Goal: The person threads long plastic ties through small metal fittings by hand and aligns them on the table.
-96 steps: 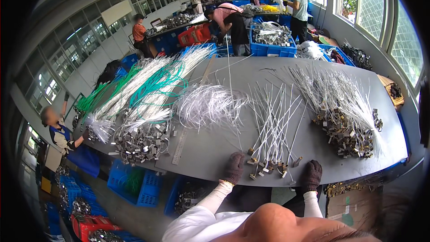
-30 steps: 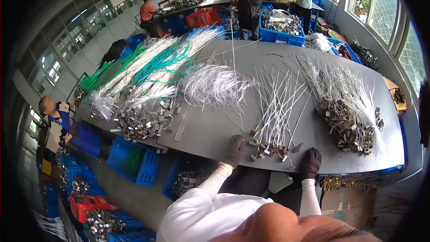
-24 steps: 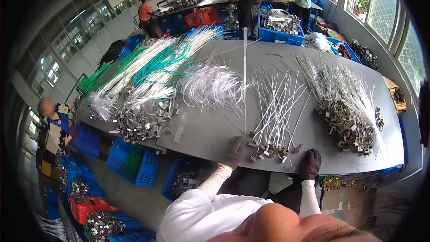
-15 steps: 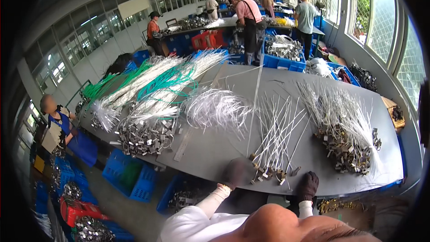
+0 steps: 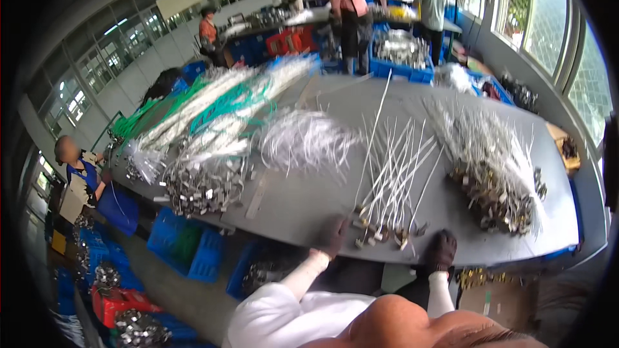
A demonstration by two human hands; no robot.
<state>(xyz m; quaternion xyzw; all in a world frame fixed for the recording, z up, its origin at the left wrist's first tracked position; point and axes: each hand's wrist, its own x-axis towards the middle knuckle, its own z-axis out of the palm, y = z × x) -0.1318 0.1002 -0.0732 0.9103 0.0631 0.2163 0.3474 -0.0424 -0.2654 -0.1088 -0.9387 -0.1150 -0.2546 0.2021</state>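
My left hand, in a dark glove, is over the near table edge, left of a small group of white wires. It is smeared by motion, so its grip cannot be made out. The wires lie fanned out, with small metal blocks at their near ends. One longer white wire runs along the left side of this group. My right hand, also dark-gloved, rests on the table edge right of the blocks. Its fingers lie forward, and no object shows in them.
A big bundle of metal-ended wires lies at right. A loose heap of white strands and white and green bundles cover the left. Blue crates stand below. A person in a blue apron is at far left; others work beyond.
The whole view has shifted slightly, with the table now higher in the picture. My left hand stays blurred beside the wires; my right hand keeps its place on the table edge.
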